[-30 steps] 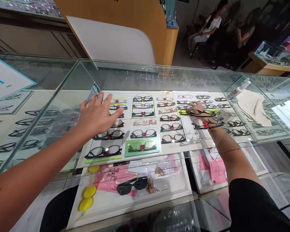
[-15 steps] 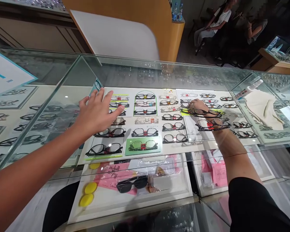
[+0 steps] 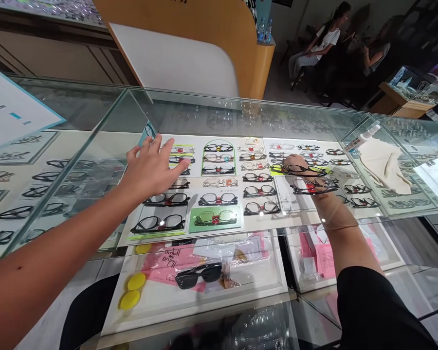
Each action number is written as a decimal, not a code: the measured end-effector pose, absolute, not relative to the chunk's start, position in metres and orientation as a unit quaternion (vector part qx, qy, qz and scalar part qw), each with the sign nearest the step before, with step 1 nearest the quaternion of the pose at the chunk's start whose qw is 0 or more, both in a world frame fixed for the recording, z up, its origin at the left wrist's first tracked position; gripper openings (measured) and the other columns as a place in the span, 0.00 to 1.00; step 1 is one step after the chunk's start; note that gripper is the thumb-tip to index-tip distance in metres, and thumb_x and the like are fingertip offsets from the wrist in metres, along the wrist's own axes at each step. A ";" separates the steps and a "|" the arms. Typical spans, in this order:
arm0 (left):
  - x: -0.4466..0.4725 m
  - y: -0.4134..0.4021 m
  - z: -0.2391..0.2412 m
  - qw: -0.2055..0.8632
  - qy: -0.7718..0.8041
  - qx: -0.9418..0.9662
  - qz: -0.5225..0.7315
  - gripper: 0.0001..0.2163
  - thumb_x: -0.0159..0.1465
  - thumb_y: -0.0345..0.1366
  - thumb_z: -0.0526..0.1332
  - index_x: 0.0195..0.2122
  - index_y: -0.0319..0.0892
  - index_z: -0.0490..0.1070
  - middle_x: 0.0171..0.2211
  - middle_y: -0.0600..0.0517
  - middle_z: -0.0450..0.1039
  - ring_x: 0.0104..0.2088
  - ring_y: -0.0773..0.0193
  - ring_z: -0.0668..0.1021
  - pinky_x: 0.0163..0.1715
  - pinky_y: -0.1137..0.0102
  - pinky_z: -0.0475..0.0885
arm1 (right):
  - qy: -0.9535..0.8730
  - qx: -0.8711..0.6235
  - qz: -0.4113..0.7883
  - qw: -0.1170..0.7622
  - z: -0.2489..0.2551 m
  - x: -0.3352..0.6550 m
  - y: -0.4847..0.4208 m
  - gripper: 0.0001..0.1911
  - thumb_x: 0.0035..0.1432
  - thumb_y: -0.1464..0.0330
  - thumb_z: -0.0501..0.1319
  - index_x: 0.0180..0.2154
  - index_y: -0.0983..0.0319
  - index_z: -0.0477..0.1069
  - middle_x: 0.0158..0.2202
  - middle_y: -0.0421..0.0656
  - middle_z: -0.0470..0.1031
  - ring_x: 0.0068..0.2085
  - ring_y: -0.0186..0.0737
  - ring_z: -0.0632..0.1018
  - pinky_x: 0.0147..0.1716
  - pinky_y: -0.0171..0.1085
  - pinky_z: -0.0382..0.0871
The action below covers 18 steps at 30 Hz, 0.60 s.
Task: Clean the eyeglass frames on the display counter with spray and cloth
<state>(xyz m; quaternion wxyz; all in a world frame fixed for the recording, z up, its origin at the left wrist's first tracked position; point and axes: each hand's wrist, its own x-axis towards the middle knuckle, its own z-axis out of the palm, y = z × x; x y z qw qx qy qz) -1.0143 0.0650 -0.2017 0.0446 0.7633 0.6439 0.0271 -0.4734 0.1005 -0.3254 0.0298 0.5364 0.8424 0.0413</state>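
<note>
Partly hidden behind eyeglasses, right hand, grip unclear, left hand splayed wide

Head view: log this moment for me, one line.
left hand: open, over glass case | right hand: in case among glasses, grip unclear | sunglasses: in open drawer

Clad in a black right sleeve.
Bare along the right forearm; marked with a dark spot on the left forearm.
</note>
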 end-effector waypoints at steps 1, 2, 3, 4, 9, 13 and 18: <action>-1.015 0.066 -0.203 0.046 0.645 0.762 0.030 0.43 0.78 0.59 0.42 0.85 0.34 0.52 0.86 0.31 0.46 0.86 0.34 0.50 0.81 0.37 0.49 | 0.831 0.553 0.039 0.040 -0.326 -0.474 0.101 0.14 0.66 0.63 0.65 0.38 0.62 0.88 0.47 0.57 0.90 0.49 0.56 0.82 0.48 0.49 0.75; -1.015 0.067 -0.204 0.047 0.645 0.762 0.035 0.44 0.77 0.60 0.42 0.85 0.34 0.53 0.86 0.31 0.46 0.86 0.34 0.50 0.81 0.37 0.49 | 0.819 0.571 0.037 0.050 -0.326 -0.475 0.102 0.13 0.67 0.64 0.64 0.38 0.62 0.88 0.49 0.56 0.90 0.50 0.56 0.82 0.49 0.49 0.75; -1.016 0.068 -0.206 0.049 0.647 0.760 0.040 0.44 0.77 0.60 0.43 0.85 0.35 0.53 0.86 0.31 0.46 0.86 0.34 0.50 0.81 0.37 0.49 | 0.807 0.587 0.036 0.058 -0.327 -0.476 0.102 0.13 0.67 0.65 0.64 0.39 0.61 0.88 0.51 0.56 0.90 0.52 0.56 0.81 0.51 0.49 0.75; -1.016 0.070 -0.208 0.050 0.648 0.759 0.047 0.43 0.77 0.61 0.44 0.85 0.36 0.54 0.86 0.31 0.47 0.86 0.34 0.51 0.81 0.37 0.49 | 0.798 0.598 0.036 0.063 -0.328 -0.476 0.102 0.12 0.68 0.65 0.64 0.40 0.61 0.88 0.53 0.56 0.89 0.54 0.57 0.81 0.53 0.49 0.75; -1.018 0.072 -0.213 0.051 0.645 0.759 0.074 0.42 0.77 0.60 0.47 0.84 0.38 0.57 0.86 0.32 0.49 0.86 0.35 0.51 0.81 0.38 0.48 | 0.778 0.622 0.021 0.080 -0.334 -0.474 0.106 0.10 0.72 0.65 0.66 0.42 0.60 0.87 0.59 0.56 0.87 0.62 0.58 0.78 0.62 0.50 0.72; -1.017 0.069 -0.208 0.052 0.644 0.762 0.053 0.42 0.78 0.60 0.45 0.84 0.35 0.55 0.86 0.31 0.48 0.86 0.34 0.50 0.81 0.36 0.49 | 0.774 0.628 0.007 0.078 -0.339 -0.468 0.111 0.09 0.69 0.64 0.68 0.40 0.58 0.87 0.59 0.54 0.86 0.63 0.62 0.78 0.63 0.53 0.73; -1.015 0.065 -0.202 0.045 0.644 0.763 0.031 0.41 0.79 0.58 0.44 0.85 0.35 0.53 0.87 0.31 0.46 0.86 0.35 0.50 0.81 0.37 0.50 | 0.767 0.638 0.007 0.063 -0.344 -0.465 0.112 0.12 0.68 0.63 0.67 0.44 0.60 0.89 0.59 0.57 0.86 0.64 0.66 0.77 0.64 0.55 0.72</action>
